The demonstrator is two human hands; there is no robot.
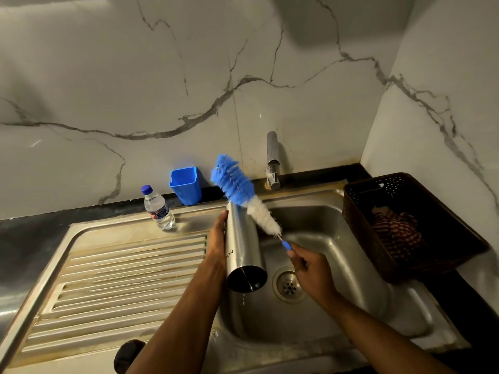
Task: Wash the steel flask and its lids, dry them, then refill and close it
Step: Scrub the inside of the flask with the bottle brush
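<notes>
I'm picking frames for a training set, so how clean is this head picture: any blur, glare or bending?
Head view: dim, warm light; wide-angle bending curves the sink rim and wall; soft glare on the steel flask; bottle brush bristles slightly soft; a broad shadow darkens the wall top; both hands are sharp enough.

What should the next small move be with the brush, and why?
Probably tip the bottle brush into the steel flask: the right hand holds it outside, bristles near the far end, while the left hand grips the flask over the sink.
</notes>
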